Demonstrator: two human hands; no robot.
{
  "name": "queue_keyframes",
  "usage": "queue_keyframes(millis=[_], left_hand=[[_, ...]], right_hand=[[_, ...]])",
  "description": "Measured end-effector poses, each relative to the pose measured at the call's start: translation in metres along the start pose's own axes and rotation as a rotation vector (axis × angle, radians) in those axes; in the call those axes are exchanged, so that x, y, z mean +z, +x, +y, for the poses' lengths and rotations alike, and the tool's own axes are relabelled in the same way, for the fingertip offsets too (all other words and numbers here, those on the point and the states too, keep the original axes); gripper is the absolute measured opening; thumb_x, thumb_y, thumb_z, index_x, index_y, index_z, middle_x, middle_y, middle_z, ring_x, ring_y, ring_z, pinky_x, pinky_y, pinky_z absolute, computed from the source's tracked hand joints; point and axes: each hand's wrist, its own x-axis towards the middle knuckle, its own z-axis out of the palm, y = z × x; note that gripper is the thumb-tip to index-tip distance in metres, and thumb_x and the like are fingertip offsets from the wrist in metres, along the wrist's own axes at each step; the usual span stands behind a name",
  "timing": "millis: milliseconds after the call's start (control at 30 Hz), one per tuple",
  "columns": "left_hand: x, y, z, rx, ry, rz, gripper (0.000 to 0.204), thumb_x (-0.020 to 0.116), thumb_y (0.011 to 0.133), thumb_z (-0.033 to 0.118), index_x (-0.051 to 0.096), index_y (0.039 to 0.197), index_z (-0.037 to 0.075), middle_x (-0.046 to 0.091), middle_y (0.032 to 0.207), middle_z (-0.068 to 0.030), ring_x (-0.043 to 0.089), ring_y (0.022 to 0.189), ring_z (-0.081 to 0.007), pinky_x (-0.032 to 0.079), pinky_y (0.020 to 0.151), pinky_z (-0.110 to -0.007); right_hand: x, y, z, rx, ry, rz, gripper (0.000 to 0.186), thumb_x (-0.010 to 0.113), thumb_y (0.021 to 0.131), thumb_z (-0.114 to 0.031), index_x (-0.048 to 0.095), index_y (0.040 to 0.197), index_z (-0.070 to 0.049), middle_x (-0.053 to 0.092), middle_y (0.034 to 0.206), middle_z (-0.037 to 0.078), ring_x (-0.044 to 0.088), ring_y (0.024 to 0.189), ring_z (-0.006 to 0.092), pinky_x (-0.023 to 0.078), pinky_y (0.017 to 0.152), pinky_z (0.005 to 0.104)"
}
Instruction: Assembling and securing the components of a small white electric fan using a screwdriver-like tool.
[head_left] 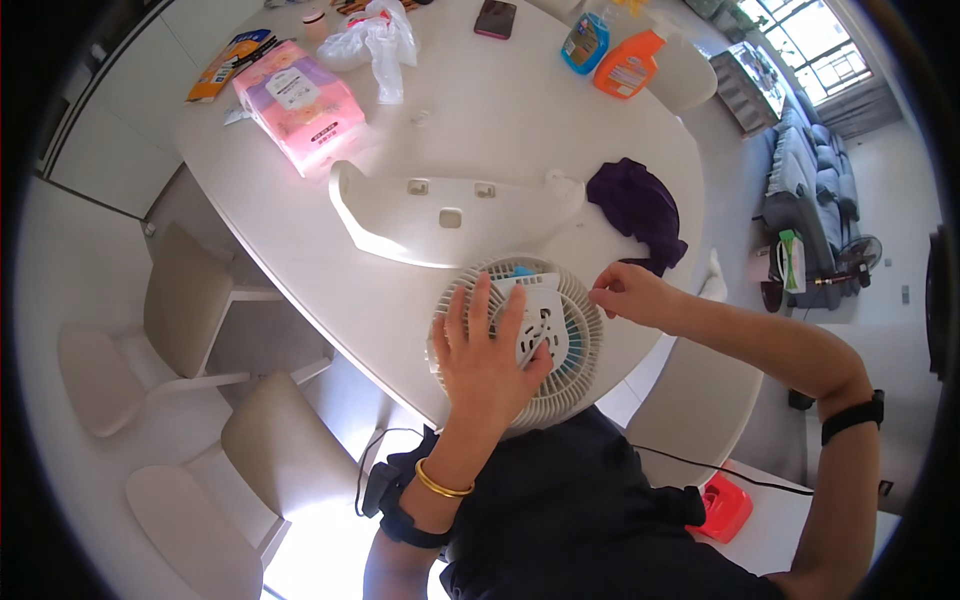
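A round white fan head (573, 388) with a ribbed grille and blue blades lies at the table's near edge, against my body. My left hand (487, 358) rests on its grille, fingers spread and thumb beside the white centre plate (543, 300). At the right rim of the grille, my right hand (636, 296) has its thumb and fingertips pinched together. What they pinch, if anything, is too small to make out. Beyond the fan head lies a curved white plastic stand (390, 215) with several slots. A dark purple cloth (635, 205) is crumpled to its right.
Across the white table (520, 120) are a pink tissue pack (305, 105), a plastic bag (375, 45), a phone (495, 18), a blue bottle (586, 42) and an orange bottle (628, 65). Chairs (290, 435) stand at left; a red container (722, 508) sits low at right.
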Motion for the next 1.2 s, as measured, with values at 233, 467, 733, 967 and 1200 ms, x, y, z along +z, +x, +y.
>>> queue_keyframes(millis=[233, 467, 733, 967, 1200], left_hand=[[-0.001, 0.004, -0.002, 0.008, -0.069, -0.025, 0.063, 0.074, 0.068, 0.025, 0.059, 0.129, 0.014, 0.044, 0.141, -0.0154, 0.041, 0.128, -0.0391, 0.035, 0.105, -0.051], [0.001, 0.005, -0.004, 0.018, -0.082, -0.005, 0.063, 0.075, 0.068, 0.024, 0.060, 0.128, 0.013, 0.045, 0.140, -0.0150, 0.042, 0.128, -0.0387, 0.036, 0.105, -0.051], [0.004, 0.008, -0.009, 0.024, -0.120, -0.018, 0.062, 0.075, 0.067, 0.022, 0.061, 0.127, 0.014, 0.047, 0.140, -0.0144, 0.043, 0.128, -0.0377, 0.037, 0.105, -0.050], [-0.001, 0.009, -0.006, 0.038, -0.057, -0.058, 0.061, 0.074, 0.068, 0.024, 0.061, 0.127, 0.015, 0.048, 0.141, -0.0138, 0.043, 0.130, -0.0367, 0.036, 0.106, -0.049], [-0.002, 0.014, -0.006, 0.042, -0.073, -0.090, 0.061, 0.074, 0.067, 0.022, 0.062, 0.126, 0.015, 0.048, 0.142, -0.0126, 0.043, 0.131, -0.0358, 0.036, 0.107, -0.048]], right_hand=[[-0.002, 0.010, 0.002, 0.165, 0.082, 0.024, 0.035, 0.063, 0.085, -0.025, 0.062, 0.111, -0.002, 0.064, 0.093, 0.008, 0.059, 0.077, 0.0170, 0.048, 0.065, 0.0317], [-0.003, -0.001, -0.013, 0.125, -0.017, -0.014, 0.030, 0.061, 0.084, -0.020, 0.060, 0.108, -0.002, 0.065, 0.092, 0.011, 0.061, 0.088, 0.0228, 0.048, 0.077, 0.0377], [-0.012, -0.014, -0.002, -0.446, -0.654, 0.006, 0.033, 0.056, 0.083, -0.009, 0.052, 0.114, -0.001, 0.068, 0.088, 0.018, 0.065, 0.090, 0.0324, 0.051, 0.078, 0.0386], [-0.016, 0.006, 0.007, 0.193, 0.186, -0.127, 0.025, 0.057, 0.091, -0.015, 0.063, 0.105, 0.005, 0.073, 0.086, 0.009, 0.067, 0.078, 0.0146, 0.055, 0.068, 0.0268], [-0.018, 0.008, 0.001, 0.236, 0.004, -0.286, 0.031, 0.052, 0.096, -0.023, 0.068, 0.087, 0.002, 0.073, 0.084, 0.009, 0.068, 0.073, 0.0154, 0.056, 0.066, 0.0288]])
